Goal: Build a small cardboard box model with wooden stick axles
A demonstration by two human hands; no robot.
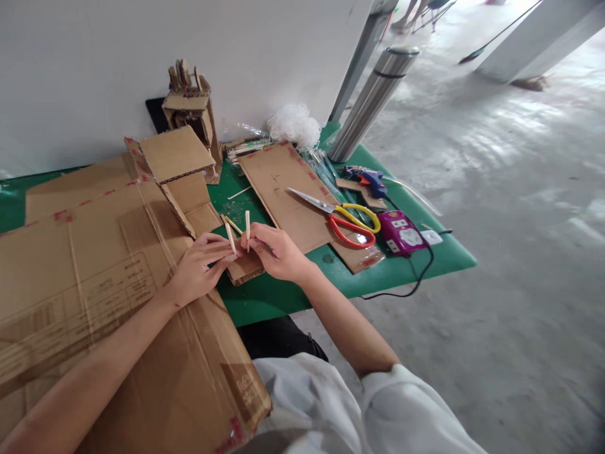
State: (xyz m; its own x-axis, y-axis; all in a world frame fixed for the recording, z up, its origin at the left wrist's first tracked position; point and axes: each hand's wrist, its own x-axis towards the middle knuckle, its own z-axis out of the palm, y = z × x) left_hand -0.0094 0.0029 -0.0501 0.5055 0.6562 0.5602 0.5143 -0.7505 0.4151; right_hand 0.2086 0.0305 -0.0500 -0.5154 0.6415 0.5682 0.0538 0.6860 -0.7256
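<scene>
My left hand (201, 265) is closed, pinching a short pale wooden stick (230, 237) that points up and away from me. Right beside it, my right hand (274, 250) pinches another pale wooden stick (247, 226), held nearly upright. The fingertips of both hands come close together; whether they touch I cannot tell. Beneath them lies a small cardboard piece (243, 270) on the green tabletop (265, 301), partly hidden by my fingers. My left forearm passes over a large flattened cardboard box (108, 284).
Scissors (343, 214) with red and yellow handles lie on a cardboard sheet (278, 183). Further right are a blue glue gun (371, 180), a purple power socket (399, 232) with a black cable and a steel flask (373, 104). A cardboard model (191, 116) and white string (293, 126) stand near the wall.
</scene>
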